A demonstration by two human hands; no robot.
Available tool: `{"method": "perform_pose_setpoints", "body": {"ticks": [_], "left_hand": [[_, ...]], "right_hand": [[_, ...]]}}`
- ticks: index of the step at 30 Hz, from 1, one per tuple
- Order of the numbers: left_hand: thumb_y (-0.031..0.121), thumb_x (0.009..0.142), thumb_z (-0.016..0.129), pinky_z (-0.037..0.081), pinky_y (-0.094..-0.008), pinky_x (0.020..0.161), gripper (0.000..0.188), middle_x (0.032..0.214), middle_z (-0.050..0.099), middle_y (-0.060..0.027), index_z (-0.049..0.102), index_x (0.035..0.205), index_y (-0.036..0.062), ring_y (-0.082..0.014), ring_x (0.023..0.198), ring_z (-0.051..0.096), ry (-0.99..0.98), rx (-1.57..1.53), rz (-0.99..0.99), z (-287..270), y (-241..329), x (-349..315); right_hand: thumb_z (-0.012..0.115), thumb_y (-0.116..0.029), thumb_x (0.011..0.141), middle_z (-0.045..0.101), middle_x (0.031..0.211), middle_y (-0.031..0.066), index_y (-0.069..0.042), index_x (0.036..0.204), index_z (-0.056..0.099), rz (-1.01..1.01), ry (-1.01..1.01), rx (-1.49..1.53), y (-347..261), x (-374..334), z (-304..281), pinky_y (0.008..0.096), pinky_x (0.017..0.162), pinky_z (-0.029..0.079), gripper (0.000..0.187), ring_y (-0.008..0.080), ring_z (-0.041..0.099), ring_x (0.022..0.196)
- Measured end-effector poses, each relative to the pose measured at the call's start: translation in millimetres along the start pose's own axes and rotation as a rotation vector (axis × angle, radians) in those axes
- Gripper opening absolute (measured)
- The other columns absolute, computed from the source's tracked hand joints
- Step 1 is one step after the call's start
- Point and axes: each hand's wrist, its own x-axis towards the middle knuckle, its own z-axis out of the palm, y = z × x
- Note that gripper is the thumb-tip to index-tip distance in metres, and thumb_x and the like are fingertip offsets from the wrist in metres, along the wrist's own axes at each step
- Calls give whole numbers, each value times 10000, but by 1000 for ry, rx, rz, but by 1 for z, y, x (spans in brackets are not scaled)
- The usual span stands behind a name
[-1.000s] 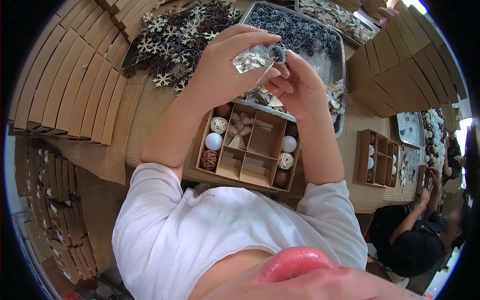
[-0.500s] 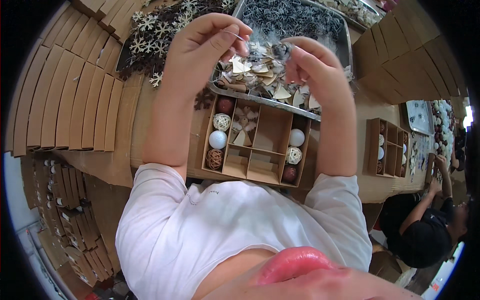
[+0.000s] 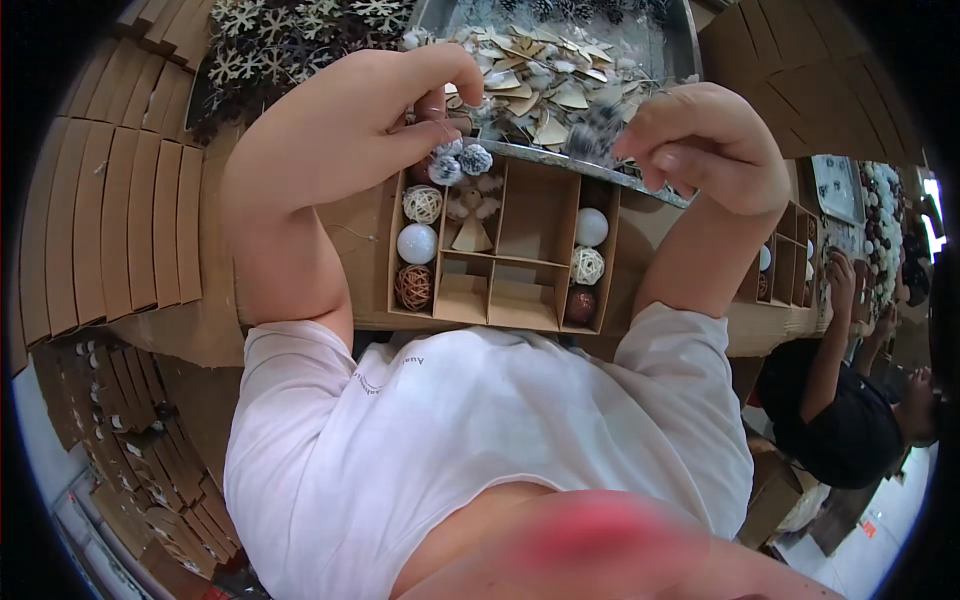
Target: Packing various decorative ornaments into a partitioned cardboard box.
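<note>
My left hand (image 3: 400,120) is closed on a small bunch of frosted pinecones (image 3: 446,168), held at the top by thumb and fingers. The bunch hangs over the upper left corner of a compartmented cardboard box (image 3: 527,262). Beside it in the box lies a pale wooden angel ornament (image 3: 472,225). My right hand (image 3: 700,145) is pinched over the tray's near right edge, with dark grey pinecones (image 3: 597,130), smeared by motion, at its fingertips. White, woven and brown balls (image 3: 417,243) fill the box's side columns.
A metal tray (image 3: 690,50) holds wooden angel pieces (image 3: 570,95) and more pinecones. Wooden snowflakes (image 3: 290,45) are heaped at the back left. Stacked cardboard boxes (image 3: 110,220) stand left, more cartons (image 3: 800,80) right. Another filled box (image 3: 792,255) and a co-worker (image 3: 835,410) are farther right.
My hands have moved apart. The left came down toward the box with frosted pinecones; the right moved right, with the grey pinecones. The view has shifted slightly.
</note>
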Motion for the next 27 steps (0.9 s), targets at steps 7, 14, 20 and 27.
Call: {"method": "perform_pose_setpoints", "body": {"ticks": [7, 14, 20, 27], "left_hand": [[-30, 826, 548, 342, -233, 487, 320, 681, 475, -18, 523, 1132, 59, -81, 546, 430, -59, -48, 48, 1, 0, 1], [-37, 803, 537, 329, -217, 467, 405, 766, 491, -30, 499, 1190, 76, -64, 526, 411, -44, -29, 95, 1, 4, 0], [-54, 769, 526, 331, -201, 473, 421, 793, 507, -36, 499, 1175, 53, -49, 545, 415, -76, -178, 84, 3, 10, 0], [-53, 754, 555, 362, -217, 502, 323, 843, 560, -40, 547, 1070, 15, -87, 609, 455, -85, -196, 170, 4, 6, 5]], "right_hand": [[547, -54, 897, 632, 904, 65, 34, 1030, 629, 16, 1, -49, 1, 7, 9, 172, 442, 422, 180, 68, 584, 654], [545, -8, 866, 629, 881, 73, 43, 1010, 624, -90, -113, 108, 10, 12, 8, 171, 439, 438, 171, 72, 584, 645], [562, 15, 830, 620, 797, 39, 0, 1021, 608, 364, 67, -102, 2, 21, 27, 175, 458, 418, 198, 60, 582, 653], [611, 5, 783, 606, 760, 10, -54, 1000, 593, 285, 266, 47, 7, 30, 37, 200, 497, 416, 225, 67, 550, 634]]}}
